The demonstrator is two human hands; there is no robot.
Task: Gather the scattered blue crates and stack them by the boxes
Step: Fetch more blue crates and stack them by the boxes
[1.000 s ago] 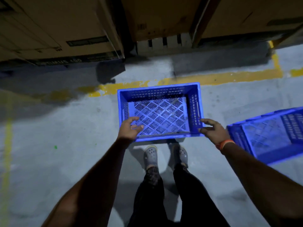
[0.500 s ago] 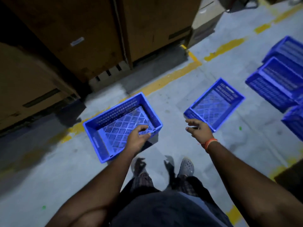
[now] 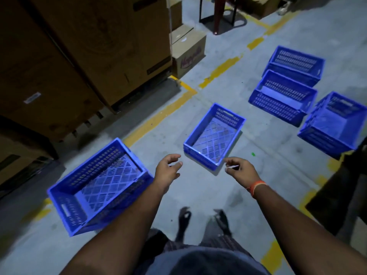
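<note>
At the far left stand tall cardboard boxes (image 3: 83,56) along a yellow floor line (image 3: 158,116). Near them, at the left, one blue crate (image 3: 65,195) lies empty on the grey floor (image 3: 268,155). The left hand (image 3: 165,171) is just right of this crate, fingers loosely curled and apart, holding nothing. In the middle, a little farther, stands a second blue crate (image 3: 198,133), also empty. The right hand (image 3: 241,171), with an orange wristband (image 3: 255,186), is near its close corner, fingers half open and empty. At the far right are three more blue crates (image 3: 278,104), close together.
</note>
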